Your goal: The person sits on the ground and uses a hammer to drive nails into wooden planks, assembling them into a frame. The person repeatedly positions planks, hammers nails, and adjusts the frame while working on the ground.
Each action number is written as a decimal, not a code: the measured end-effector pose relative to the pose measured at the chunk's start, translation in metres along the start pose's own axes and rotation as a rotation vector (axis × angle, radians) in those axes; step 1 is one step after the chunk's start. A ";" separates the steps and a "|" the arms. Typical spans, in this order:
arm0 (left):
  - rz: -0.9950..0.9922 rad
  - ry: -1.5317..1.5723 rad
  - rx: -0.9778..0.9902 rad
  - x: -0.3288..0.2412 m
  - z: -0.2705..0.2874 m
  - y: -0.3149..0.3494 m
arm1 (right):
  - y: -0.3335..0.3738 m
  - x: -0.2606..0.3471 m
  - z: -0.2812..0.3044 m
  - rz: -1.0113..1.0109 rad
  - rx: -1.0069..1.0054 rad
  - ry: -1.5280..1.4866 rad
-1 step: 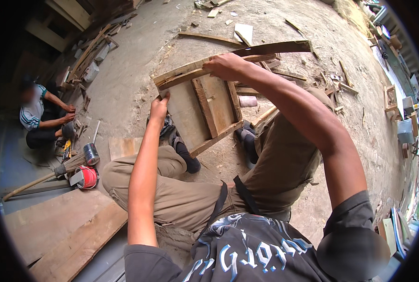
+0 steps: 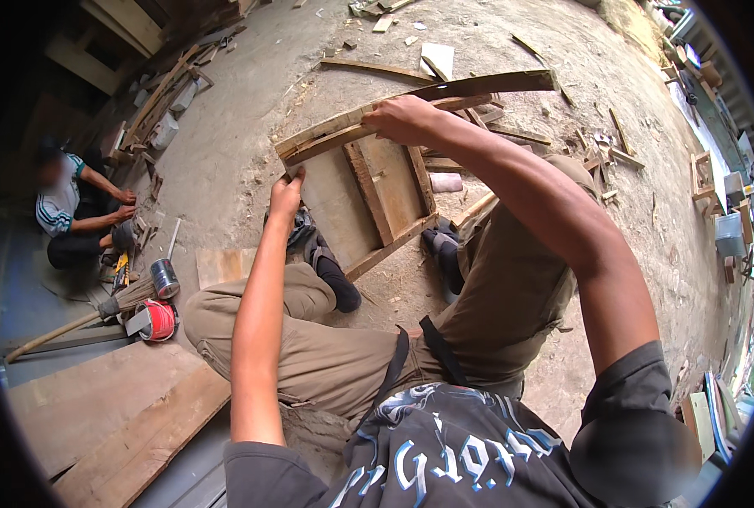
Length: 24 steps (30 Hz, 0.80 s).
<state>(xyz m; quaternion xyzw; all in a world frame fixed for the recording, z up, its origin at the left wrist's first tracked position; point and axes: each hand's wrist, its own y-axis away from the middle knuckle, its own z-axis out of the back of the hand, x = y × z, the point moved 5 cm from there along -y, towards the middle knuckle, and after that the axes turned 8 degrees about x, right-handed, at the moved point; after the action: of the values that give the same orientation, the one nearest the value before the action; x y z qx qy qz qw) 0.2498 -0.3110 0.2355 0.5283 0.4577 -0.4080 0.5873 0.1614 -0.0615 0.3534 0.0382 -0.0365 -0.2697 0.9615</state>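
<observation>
Two arms (image 2: 256,339) outstretched forward; left fingers (image 2: 298,175), right fingers (image 2: 378,122) clamped on wooden frame (image 2: 369,193).

Holding the wooden frame (image 2: 367,191) at its far left corner with the left hand (image 2: 286,196), gripping its far edge with the right hand (image 2: 400,118); with a crouching person (image 2: 60,203) and red bucket (image 2: 160,320) left of the frame, wood scraps (image 2: 521,134) right of it.

Red can (image 2: 165,318), dark tin (image 2: 164,278) near it, co-worker (image 2: 60,205), white sheet (image 2: 440,52)
</observation>
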 end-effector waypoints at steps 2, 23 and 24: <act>-0.138 -0.424 -0.092 -0.014 0.015 -0.002 | -0.012 0.004 -0.005 0.014 0.011 0.053; -0.108 -0.715 -0.282 0.076 -0.071 -0.014 | -0.010 0.046 -0.035 0.250 -0.018 -0.015; -0.095 -0.692 -0.264 0.081 -0.071 -0.016 | 0.000 0.040 -0.031 0.209 -0.011 -0.082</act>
<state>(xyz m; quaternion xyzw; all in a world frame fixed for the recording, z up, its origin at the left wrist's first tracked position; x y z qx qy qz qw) 0.2469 -0.2421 0.1512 0.2570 0.3046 -0.5269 0.7507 0.1981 -0.0800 0.3243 0.0179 -0.0783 -0.1693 0.9823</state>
